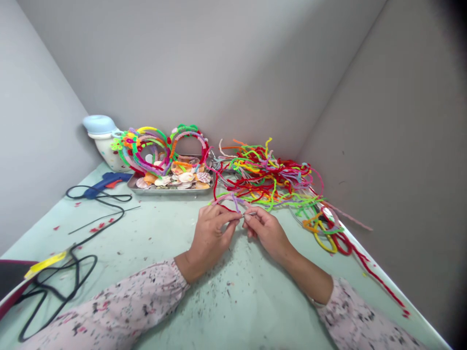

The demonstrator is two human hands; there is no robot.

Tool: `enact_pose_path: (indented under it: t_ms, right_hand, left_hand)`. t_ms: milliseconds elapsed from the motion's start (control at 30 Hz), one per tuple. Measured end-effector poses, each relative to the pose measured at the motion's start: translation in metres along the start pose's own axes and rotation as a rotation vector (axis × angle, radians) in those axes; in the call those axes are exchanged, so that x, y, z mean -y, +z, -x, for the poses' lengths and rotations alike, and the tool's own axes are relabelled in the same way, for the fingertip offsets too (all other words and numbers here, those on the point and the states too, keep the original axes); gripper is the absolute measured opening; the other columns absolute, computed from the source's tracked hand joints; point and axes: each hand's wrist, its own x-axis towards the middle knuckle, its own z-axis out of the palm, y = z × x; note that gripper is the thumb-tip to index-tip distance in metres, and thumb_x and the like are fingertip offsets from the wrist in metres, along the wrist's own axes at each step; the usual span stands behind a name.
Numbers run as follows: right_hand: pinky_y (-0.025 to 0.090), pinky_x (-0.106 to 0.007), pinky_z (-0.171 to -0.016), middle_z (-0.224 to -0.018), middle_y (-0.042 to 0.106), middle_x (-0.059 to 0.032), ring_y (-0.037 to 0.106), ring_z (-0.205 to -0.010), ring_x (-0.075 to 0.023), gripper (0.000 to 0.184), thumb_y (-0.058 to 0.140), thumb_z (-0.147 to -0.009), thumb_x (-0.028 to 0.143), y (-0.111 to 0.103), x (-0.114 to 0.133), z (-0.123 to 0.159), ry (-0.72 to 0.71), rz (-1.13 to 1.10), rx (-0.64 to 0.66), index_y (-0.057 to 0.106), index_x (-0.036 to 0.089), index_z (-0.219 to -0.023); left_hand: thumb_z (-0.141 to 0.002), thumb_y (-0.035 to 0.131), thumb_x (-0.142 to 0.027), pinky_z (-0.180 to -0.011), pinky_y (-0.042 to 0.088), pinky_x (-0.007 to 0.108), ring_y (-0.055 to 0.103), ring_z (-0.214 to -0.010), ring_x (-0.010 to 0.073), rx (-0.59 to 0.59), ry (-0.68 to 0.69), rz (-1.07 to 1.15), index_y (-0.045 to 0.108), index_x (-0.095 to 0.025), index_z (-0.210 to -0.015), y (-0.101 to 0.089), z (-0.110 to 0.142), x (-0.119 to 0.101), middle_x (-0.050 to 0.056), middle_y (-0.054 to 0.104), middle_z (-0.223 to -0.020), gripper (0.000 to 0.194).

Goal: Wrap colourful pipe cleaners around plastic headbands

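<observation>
My left hand (211, 231) and my right hand (268, 232) meet over the middle of the table, thumb and fingers of each closed in a pinch. Between the fingertips runs a thin greyish strip, seemingly the bare end of a headband. Just behind the fingers curves the pink and purple wrapped part of this headband (233, 195). A red pipe cleaner (226, 208) leads to the left fingertips. Exactly how it lies under the fingers is hidden.
Behind stands a metal tray (175, 191) of seashells (186, 177) with wrapped headbands (146, 150). A pile of pipe cleaners (266, 170) lies right of it, scissors (326, 238) nearer. At left are a white bottle (109, 148), a blue glue gun (104, 183) and a black cord (76, 265).
</observation>
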Motion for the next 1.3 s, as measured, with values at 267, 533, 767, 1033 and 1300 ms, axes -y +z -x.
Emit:
enact_pose_path:
  t_ms: [267,533,767,1033,1300]
  right_hand:
    - [0.038,-0.023,-0.048,-0.069,0.062,0.0020,0.051,-0.051,-0.0103,0.022,0.059,-0.082,0.041,-0.0001,0.0004,0.0007,0.011,0.018,-0.013,0.057,0.020,-0.090]
    - [0.038,-0.023,-0.048,-0.067,0.062,0.0018,0.051,-0.051,-0.0105,0.023,0.061,-0.080,0.041,-0.0005,-0.0008,0.0006,0.015,0.027,-0.020,0.058,0.020,-0.089]
    - [0.038,-0.022,-0.048,-0.068,0.062,0.0018,0.050,-0.051,-0.0100,0.022,0.060,-0.081,0.040,-0.0003,-0.0008,0.0008,0.011,0.009,-0.011,0.057,0.020,-0.089]
    - [0.038,-0.022,-0.049,-0.068,0.061,0.0020,0.050,-0.052,-0.0098,0.022,0.059,-0.082,0.041,0.0002,0.0044,0.0015,0.002,0.023,-0.011,0.056,0.019,-0.088]
    - [0.038,-0.022,-0.049,-0.068,0.061,0.0022,0.050,-0.052,-0.0098,0.021,0.060,-0.082,0.039,-0.0004,0.0015,0.0008,-0.007,0.008,-0.012,0.056,0.019,-0.089]
  left_hand:
    - [-0.085,0.062,-0.018,-0.082,0.040,0.037,0.058,-0.085,0.0179,0.021,-0.024,0.007,0.069,-0.024,-0.094,-0.0004,-0.0001,-0.0013,0.001,0.066,-0.082,0.013]
    - [-0.085,0.059,-0.018,-0.085,0.039,0.038,0.058,-0.088,0.0191,0.056,-0.054,0.011,0.067,-0.022,-0.091,-0.0009,-0.0009,-0.0028,0.002,0.066,-0.086,0.010]
    - [-0.086,0.059,-0.018,-0.085,0.039,0.037,0.058,-0.088,0.0188,0.064,-0.047,0.020,0.065,-0.022,-0.091,-0.0011,-0.0002,-0.0025,0.002,0.066,-0.087,0.009]
    - [-0.086,0.059,-0.020,-0.087,0.038,0.036,0.058,-0.090,0.0186,0.039,-0.030,0.008,0.064,-0.021,-0.091,-0.0020,0.0003,-0.0029,0.001,0.067,-0.089,0.007]
    - [-0.089,0.054,-0.021,-0.086,0.038,0.037,0.056,-0.090,0.0189,0.101,-0.037,-0.003,0.062,-0.020,-0.091,-0.0039,-0.0004,-0.0039,0.002,0.065,-0.089,0.008]
